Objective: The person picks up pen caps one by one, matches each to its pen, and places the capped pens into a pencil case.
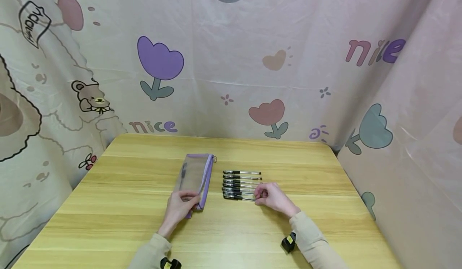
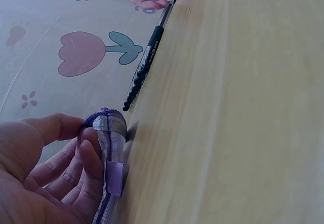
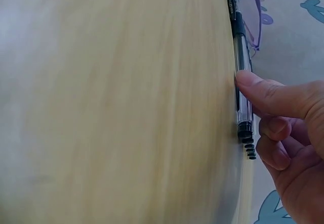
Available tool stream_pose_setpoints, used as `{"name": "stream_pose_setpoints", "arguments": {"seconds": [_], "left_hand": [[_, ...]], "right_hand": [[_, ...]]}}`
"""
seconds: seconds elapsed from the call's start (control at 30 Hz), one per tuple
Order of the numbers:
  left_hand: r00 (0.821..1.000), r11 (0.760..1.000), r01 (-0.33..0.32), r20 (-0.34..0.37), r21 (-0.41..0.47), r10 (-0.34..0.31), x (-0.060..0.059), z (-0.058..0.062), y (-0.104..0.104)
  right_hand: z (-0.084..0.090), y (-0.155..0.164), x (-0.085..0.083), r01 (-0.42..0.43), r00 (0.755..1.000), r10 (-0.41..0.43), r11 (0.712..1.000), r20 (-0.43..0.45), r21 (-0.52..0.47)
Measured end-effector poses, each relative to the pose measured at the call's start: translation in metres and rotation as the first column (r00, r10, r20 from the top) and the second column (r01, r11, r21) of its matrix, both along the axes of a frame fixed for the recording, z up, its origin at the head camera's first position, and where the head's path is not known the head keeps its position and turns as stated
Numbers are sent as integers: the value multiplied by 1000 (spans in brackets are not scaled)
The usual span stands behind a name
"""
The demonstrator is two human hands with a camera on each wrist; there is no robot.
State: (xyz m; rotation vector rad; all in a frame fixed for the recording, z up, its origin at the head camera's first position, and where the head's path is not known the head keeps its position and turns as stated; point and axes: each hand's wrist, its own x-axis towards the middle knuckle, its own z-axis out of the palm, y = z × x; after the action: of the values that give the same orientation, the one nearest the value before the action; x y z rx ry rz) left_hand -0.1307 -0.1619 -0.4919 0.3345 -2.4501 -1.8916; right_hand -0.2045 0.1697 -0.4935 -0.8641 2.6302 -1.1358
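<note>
Left hand [image 1: 179, 207] fingers [image 2: 86, 166] curled, gripping near end of purple-edged clear mesh pencil pouch [image 1: 195, 177] flat on wooden table [image 1: 126, 197]. Right hand [image 1: 273, 197] thumb and fingers pinching nearest clear black-capped pen [image 1: 239, 197] in row just right of pouch.

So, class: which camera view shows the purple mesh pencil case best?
The head view: the whole pencil case lies flat, its near end held by the left hand. The left wrist view shows only that gripped end; the right wrist view, just a far sliver.
</note>
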Motion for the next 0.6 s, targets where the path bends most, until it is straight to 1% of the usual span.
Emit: {"name": "stream_pose_setpoints", "arguments": {"seconds": [0.37,0.6], "left_hand": [[1000,1000,-2,-5,-1,2,0,0,0],[1000,1000,0,-5,-5,0,0,-1,0]], "right_hand": [[-1,-1,-1,12,999,-11,1000,-40,17],[-1,-1,-1,16,999,-14,999,-50,33]]}}
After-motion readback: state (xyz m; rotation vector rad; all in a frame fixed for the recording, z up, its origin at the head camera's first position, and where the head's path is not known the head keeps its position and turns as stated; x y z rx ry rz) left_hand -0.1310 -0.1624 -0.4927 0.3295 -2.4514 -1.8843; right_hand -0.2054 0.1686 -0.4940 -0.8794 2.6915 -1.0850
